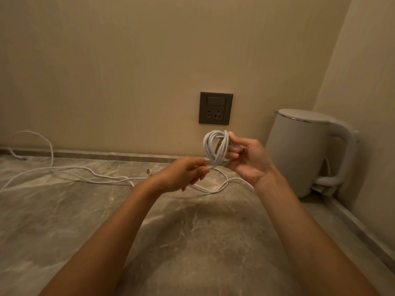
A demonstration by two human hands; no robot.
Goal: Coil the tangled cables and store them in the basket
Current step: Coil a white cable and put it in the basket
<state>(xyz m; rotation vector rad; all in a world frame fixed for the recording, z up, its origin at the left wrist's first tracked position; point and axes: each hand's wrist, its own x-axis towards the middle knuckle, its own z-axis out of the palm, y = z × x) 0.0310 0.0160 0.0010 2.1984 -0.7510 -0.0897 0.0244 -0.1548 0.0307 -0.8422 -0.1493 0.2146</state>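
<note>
White, thin, loose charging cable (52, 152) sprawls over the far left of the grey-brown marbled stone countertop (192, 242), one loop arching up against the beige wall, long strands running right across the surface. A small metal-tipped connector end (149, 171) lies on the stone just left of the hands. Now the left hand (186, 174): fingers curled, thumb and forefinger pinching a single strand right where it leaves the bundle. Above and just right of that pinch is the coil of white cable (215, 146), several round loops held up off the counter, in front of the wall. Behind it sits a dark grey square wall socket (215, 108) with a switch on top, nothing plugged in. The right hand (245, 159) grips the coil, thumb over the top of the loops and fingers curled around them, palm facing the camera. More slack curves on the counter below both wrists. Far right, in the corner, a white plastic electric kettle (299, 154) stands upright on its base, lid closed, so what it holds cannot be told; it is near the right hand but not touching it.
</note>
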